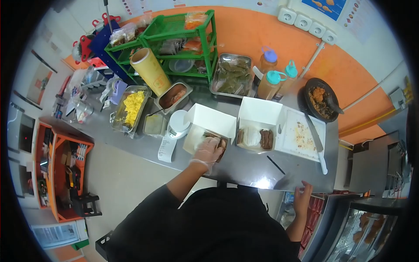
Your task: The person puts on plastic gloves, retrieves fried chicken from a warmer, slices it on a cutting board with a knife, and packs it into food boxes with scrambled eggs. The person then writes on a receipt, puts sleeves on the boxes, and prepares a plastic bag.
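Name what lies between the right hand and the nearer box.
Head view: a thin black stick lies on the metal table between the right hand and that box.

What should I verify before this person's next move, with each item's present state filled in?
1. Left hand covered: ok, it wears a translucent plastic glove.
2. Right hand gloved too: not ok, it looks bare, near the table's front edge.
3. Lids raised on the left white cardboard box and right white cardboard box: ok, both stand open.
4. Contents of the left box fully visible: cannot tell, the left hand covers part of them.
5. Long knife with a white handle wholly on the white rectangular board: not ok, its handle reaches past the front edge.
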Demonstrator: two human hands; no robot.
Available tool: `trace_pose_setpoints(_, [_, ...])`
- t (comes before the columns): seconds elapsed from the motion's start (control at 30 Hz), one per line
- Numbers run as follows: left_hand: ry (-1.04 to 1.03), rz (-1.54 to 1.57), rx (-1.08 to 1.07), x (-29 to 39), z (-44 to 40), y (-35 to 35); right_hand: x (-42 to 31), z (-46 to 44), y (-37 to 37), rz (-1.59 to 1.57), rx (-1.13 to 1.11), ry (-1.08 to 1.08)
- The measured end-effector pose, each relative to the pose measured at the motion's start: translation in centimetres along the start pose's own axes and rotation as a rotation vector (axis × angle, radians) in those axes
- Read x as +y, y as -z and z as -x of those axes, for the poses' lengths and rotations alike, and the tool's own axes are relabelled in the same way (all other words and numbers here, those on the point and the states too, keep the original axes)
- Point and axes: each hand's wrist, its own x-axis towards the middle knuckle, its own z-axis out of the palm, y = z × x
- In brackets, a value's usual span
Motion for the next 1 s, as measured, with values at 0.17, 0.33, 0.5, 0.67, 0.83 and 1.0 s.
trace_pose_setpoints(0.17, [-0.136, 0.118, 0.080, -1.3, 1.5, 0.3, 0.3, 0.5, -0.5, -0.001, 0.005, 0.069])
trace_pose_setpoints(0.33, [0.044, 0.087, 0.103, -2.9, 1.9, 0.8, -3.1, -0.4, -0.6, 0.030, -0.014, 0.073])
trace_pose_setpoints(0.5, [-0.078, 0.129, -0.061, -2.3, 1.7, 0.2, -4.1, -1.0, -1.9, -0.019, -0.097, 0.099])
trace_pose_setpoints(0.67, [0.126, 0.312, 0.099, -0.2, 2.5, 2.5, -7.2, -1.9, -2.6, -0.142, -0.137, 0.130])
trace_pose_setpoints(0.83, [0.331, 1.659, 0.251, 4.1, 1.6, 4.2, -16.0, -2.8, -6.0, -0.525, -0.494, 0.399])
trace_pose_setpoints(1.0, [0.224, 1.697, 0.608, 9.9, -1.0, 5.6, -26.0, -2.8, -9.7, -0.561, -0.608, 0.629])
